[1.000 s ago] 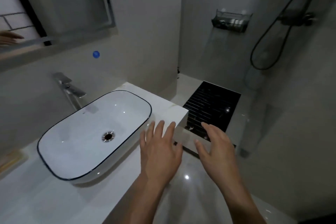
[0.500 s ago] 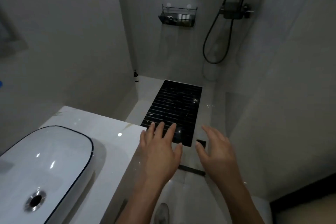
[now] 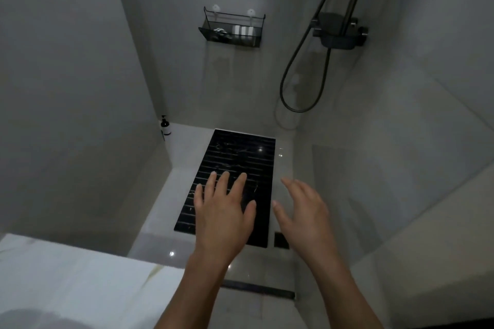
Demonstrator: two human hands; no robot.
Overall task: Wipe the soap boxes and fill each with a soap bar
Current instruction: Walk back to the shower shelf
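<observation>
The table (image 3: 80,283) has slid to the near left corner of view and its basin is gone from sight; the gaze has swung into the shower. Both hands, left (image 3: 223,218) and right (image 3: 304,218), hang apart, fingers spread, holding nothing, above the dark floor grate (image 3: 240,157). Far off, the wall basket (image 3: 232,29) holds pale items, possibly soap boxes; it looks like the next goal.

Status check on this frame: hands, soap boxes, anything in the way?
Left hand and right hand open, holding nothing, out over the dark shower mat. No soap box identifiable; wall basket holds unclear items. Nothing blocking the way ahead.
</observation>
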